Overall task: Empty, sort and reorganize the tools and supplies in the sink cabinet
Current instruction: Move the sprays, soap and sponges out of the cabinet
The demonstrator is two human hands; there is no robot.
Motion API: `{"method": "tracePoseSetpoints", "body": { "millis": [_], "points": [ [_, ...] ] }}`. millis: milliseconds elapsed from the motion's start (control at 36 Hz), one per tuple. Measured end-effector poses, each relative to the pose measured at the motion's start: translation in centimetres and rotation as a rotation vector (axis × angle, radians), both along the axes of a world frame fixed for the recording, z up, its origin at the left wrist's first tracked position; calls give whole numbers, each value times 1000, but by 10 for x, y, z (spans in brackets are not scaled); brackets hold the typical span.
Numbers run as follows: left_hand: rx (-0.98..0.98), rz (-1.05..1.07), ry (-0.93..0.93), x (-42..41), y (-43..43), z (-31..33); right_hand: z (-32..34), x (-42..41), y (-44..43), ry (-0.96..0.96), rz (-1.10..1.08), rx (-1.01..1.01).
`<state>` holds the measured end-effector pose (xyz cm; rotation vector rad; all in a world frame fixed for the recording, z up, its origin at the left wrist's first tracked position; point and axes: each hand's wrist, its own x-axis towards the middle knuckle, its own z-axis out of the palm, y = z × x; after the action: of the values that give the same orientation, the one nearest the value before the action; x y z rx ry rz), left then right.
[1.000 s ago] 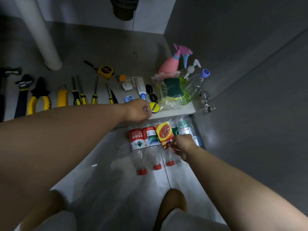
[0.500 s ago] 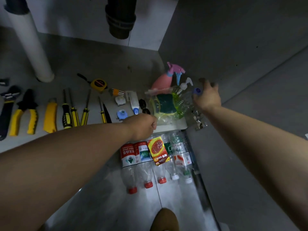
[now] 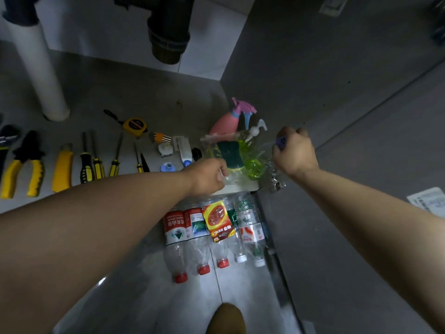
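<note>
My right hand [image 3: 295,153] grips the blue cap [image 3: 280,141] of a clear bottle lying at the cabinet's right front corner. That bottle leans on a pump bottle of green liquid [image 3: 251,159] and a clear bag holding a green sponge [image 3: 228,153]. A pink spray bottle [image 3: 226,121] lies behind them. My left hand [image 3: 207,175] is curled at the bag's near corner on the cabinet's front edge; what its fingers hold is hidden. Several empty plastic bottles [image 3: 192,227] lie side by side on the floor, an orange packet [image 3: 218,220] on top.
Pliers [image 3: 21,169], a yellow knife [image 3: 62,169], screwdrivers [image 3: 94,162] and a tape measure [image 3: 134,125] lie in a row on the cabinet floor [image 3: 144,92]. A white pipe [image 3: 41,75] and black drain [image 3: 168,32] hang down. A metal hinge [image 3: 277,184] sits right.
My right hand left the orange packet on the floor bottles, rose to the cabinet's right corner and closed on the blue cap. My left hand stayed at the front edge.
</note>
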<state>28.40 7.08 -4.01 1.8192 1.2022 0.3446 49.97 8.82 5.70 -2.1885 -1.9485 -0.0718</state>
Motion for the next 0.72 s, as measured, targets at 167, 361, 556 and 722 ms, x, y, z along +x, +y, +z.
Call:
{"method": "tracePoseSetpoints", "body": {
  "millis": [167, 361, 556, 722],
  "points": [
    [83, 36, -64, 7, -1, 11, 40, -17, -9, 63, 95, 140],
    [-34, 88, -307, -5, -5, 24, 54, -61, -8, 298, 205, 44],
    [-69, 335, -325, -35, 4, 3, 29, -78, 18, 701, 158, -225],
    [-64, 618, -462, -56, 31, -9, 10, -54, 81, 320, -8, -154]
  ]
}}
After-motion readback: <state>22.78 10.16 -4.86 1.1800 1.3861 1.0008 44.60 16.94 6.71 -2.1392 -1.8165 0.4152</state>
